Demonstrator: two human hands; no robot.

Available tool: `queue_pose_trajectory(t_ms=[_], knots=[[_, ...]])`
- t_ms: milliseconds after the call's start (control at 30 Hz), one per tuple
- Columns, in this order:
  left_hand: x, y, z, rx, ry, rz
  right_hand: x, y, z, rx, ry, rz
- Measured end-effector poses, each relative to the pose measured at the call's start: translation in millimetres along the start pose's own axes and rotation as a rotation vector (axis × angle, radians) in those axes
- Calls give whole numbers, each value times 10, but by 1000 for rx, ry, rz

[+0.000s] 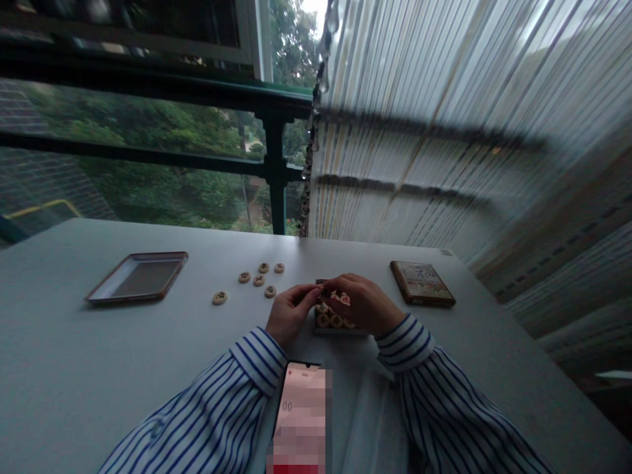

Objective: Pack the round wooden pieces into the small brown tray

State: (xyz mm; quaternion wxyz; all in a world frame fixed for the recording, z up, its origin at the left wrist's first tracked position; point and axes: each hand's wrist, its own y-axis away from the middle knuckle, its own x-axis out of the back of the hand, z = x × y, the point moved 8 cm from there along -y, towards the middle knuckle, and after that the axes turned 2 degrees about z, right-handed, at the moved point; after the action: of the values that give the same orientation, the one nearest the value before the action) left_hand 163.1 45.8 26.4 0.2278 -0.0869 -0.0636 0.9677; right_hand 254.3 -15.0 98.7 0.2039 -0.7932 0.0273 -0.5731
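A small box (340, 331) packed with round wooden Chinese chess pieces (336, 321) sits on the white table, some marked in red and others in dark characters. My left hand (292, 311) is at the box's left far corner, thumb and forefinger pinched together. Over the box arches my right hand (368, 304), its fingertips closed and meeting those of my left hand. Whatever is between the fingertips is too small and shaded to name. Part of the box is hidden under my right hand. Left of my hands, several loose pieces (259, 280) lie on the tabletop.
An open shallow tray-like lid (160, 297) lies at the left of the table (162, 355). A flat case with a printed cover (424, 284) lies at the right. Nearest me is a lit phone (296, 408). Behind the table are a railing (276, 164) and a string curtain (385, 85).
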Motion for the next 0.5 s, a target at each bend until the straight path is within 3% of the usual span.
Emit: queue_pose_trajectory(t_ms=[233,500], knots=[[158,-18,-25,-63,-347,122,82,17,85,-16,81,-3],[62,20,-35,-87,-521,15,134,58,335,-114,109,-14]])
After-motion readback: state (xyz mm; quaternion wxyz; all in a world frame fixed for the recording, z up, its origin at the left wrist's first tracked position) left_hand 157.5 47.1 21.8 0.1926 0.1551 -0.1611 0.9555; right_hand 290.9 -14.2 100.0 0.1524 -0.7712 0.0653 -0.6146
